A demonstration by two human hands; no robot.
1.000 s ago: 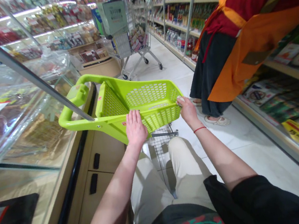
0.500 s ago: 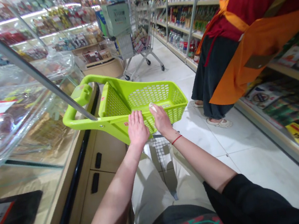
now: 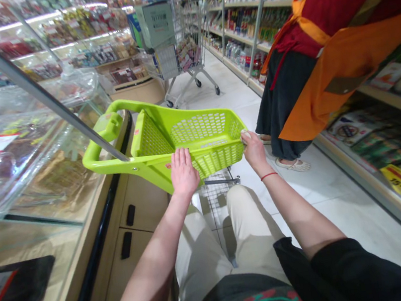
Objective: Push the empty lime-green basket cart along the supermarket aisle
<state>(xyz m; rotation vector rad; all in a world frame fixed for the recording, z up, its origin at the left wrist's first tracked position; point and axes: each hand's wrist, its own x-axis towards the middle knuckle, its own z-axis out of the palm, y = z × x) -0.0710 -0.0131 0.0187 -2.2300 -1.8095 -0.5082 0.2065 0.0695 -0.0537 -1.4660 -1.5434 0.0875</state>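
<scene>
Head view: your beige trousers point(image 3: 201, 256) are nearest, with black sleeves point(image 3: 339, 270) at the bottom of the frame. From them, your 2 arms reach forward to a lime-green plastic shopping basket point(image 3: 211, 158) just ahead of your knees. Your left hand point(image 3: 184, 174) lies flat with its fingers spread, pressed against the basket's near wall. Your right hand point(image 3: 254, 152) curls around the basket's right corner, with a red string bracelet point(image 3: 268, 176) on the wrist. The basket's long handle point(image 3: 106, 127) angles left beside a glass display case point(image 3: 25, 161). To the right, a person in an orange apron point(image 3: 340, 74) stands on the white tile floor point(image 3: 328, 197) by stocked shelves point(image 3: 384, 93). Farther ahead stands a wire shopping cart point(image 3: 188, 67).
</scene>
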